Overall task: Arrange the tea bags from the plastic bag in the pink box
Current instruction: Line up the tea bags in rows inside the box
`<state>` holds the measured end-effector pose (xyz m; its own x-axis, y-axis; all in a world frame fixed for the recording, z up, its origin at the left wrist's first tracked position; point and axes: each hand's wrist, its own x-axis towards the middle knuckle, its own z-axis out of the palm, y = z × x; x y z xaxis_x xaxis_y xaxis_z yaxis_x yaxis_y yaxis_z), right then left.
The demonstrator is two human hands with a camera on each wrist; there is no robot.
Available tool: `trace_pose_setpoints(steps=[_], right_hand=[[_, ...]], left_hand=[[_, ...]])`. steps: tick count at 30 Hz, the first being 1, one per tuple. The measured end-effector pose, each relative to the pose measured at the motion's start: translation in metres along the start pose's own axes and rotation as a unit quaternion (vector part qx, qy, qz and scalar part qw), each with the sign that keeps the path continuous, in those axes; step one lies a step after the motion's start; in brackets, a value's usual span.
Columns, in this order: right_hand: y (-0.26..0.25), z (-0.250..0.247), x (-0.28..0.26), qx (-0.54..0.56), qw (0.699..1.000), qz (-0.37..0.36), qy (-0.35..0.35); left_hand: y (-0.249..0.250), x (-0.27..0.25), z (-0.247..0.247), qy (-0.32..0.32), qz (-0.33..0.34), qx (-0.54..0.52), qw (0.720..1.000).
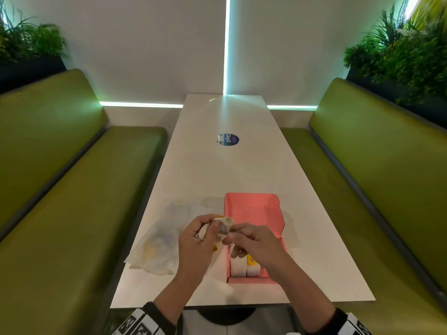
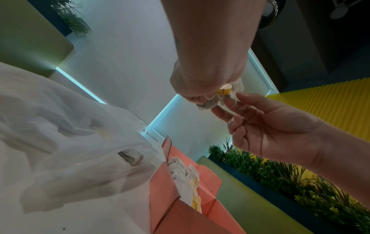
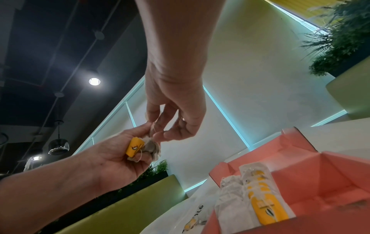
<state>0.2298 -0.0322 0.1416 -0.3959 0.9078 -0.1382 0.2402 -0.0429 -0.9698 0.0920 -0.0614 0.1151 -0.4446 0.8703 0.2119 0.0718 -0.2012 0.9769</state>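
Both hands meet above the white table (image 1: 242, 165), just over the near left corner of the pink box (image 1: 254, 209). The left hand (image 1: 196, 245) is clenched around a small bunch of tea bags (image 3: 152, 146) — crumpled grey-white paper pouches with a yellow tag (image 3: 134, 146) and a loop of thin string showing against the palm in the right wrist view. The right hand (image 1: 254, 240) reaches across to that bunch, its thumb and first fingers (image 2: 230, 102) pinching the edge of one pouch where it sticks out of the left fist; its other fingers hang loosely curved.

The pink box lies open on the table, its long side running away from the person. At its near end a row of tea bags in white wrappers with yellow print (image 3: 258, 199) stands packed side by side; the far part of the box shows bare pink card. Just left of the box, touching or nearly touching its wall, lies the clear plastic bag (image 1: 157, 245), crumpled and flat, with a few faint yellow patches showing through it — what they are cannot be made out.

Farther along the table beyond the box is a round dark blue sticker (image 1: 228, 140). Green padded benches (image 1: 72, 189) run down both sides of the table.
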Motion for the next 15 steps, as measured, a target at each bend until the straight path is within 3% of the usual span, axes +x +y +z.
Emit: trace_pose_setpoints(steps=[4, 10, 15], right_hand=[[0.0005, -0.0004, 0.0039, -0.004, 1.0, 0.02, 0.01], [0.0035, 0.0008, 0.0092, -0.107, 0.991, -0.038, 0.068], [0.0042, 0.0037, 0.009, -0.123, 0.983, -0.072, 0.115]], left_hand=[[0.0015, -0.0008, 0.0014, -0.012, 0.004, -0.004, 1.0], [0.0009, -0.0027, 0.0026, -0.023, 0.006, -0.01, 1.0], [0.0036, -0.005, 0.0029, -0.035, 0.004, -0.028, 0.999]])
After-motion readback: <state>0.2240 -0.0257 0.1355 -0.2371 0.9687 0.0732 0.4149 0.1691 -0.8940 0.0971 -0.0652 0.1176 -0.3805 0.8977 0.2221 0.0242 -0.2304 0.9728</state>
